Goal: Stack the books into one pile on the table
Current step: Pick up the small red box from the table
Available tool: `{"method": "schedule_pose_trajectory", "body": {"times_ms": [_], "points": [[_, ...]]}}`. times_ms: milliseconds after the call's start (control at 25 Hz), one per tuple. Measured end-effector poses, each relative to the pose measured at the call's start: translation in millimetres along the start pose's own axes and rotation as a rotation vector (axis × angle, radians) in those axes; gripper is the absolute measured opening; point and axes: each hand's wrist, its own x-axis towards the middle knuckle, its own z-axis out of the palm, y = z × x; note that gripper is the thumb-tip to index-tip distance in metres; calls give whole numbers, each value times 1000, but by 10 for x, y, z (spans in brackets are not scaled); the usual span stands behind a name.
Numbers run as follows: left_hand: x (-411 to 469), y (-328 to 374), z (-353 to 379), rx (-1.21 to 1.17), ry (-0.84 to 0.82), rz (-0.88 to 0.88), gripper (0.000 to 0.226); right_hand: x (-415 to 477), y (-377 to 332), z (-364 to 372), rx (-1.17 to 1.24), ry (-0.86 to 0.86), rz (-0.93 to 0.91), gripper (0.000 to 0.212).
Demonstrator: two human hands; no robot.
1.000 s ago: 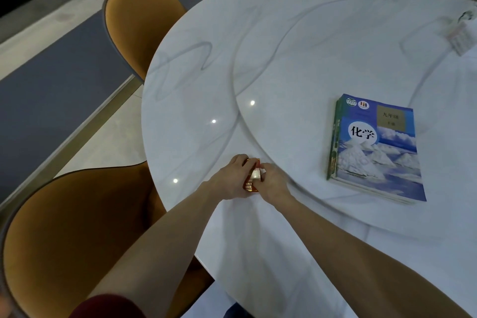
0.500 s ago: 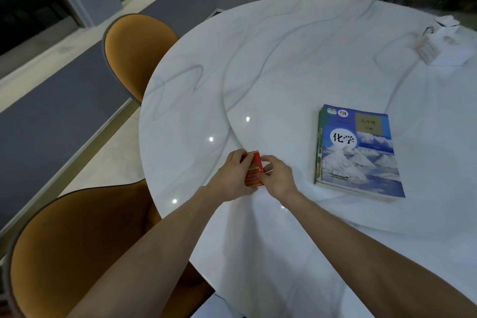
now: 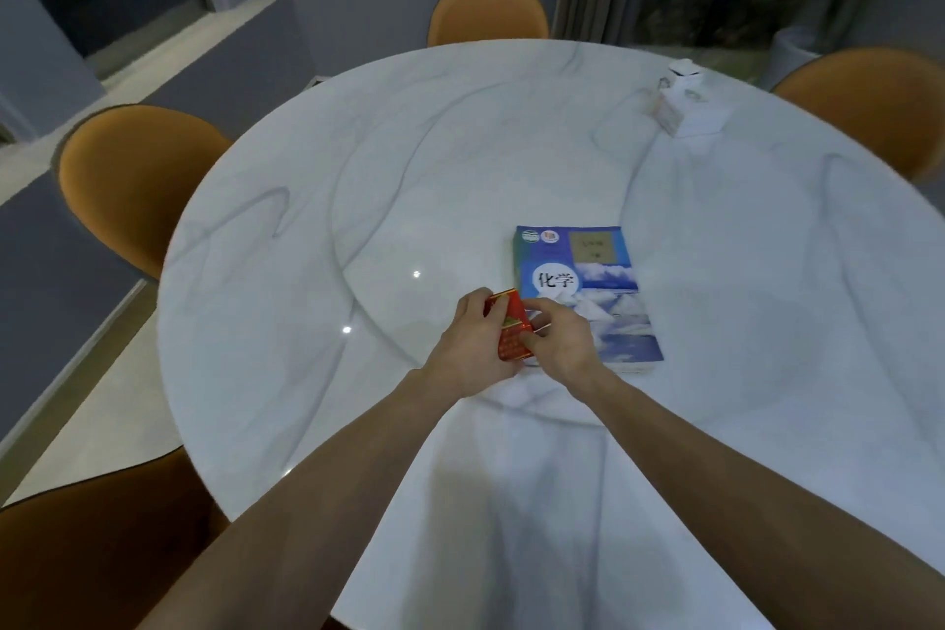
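A small red book is held between both hands above the round white marble table. My left hand wraps its left side and my right hand pinches its right edge. Just to the right lies a pile of books with a blue chemistry textbook on top, flat on the raised round centre of the table. My right hand covers the pile's near left corner. Whether the red book touches the pile cannot be told.
Orange chairs stand around the table: one at the left, one at the back, one at the right, one at the near left. A white tissue box sits at the table's far right.
Both hands have carried the small red book to the right, from the table's near left part to the left edge of the blue textbook pile. The view has lifted and turned.
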Motion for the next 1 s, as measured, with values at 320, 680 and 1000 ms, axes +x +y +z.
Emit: {"method": "schedule_pose_trajectory", "body": {"times_ms": [320,680,1000], "points": [[436,1052,487,23,-62,129,82,-79,656,-949,18,162,98,39],[931,2356,1321,51,-139,209,79,-30,1745,-2112,114,250,185,41],[1372,3257,2108,76,-262,279,79,98,2735,-2897,193,304,297,42]]}}
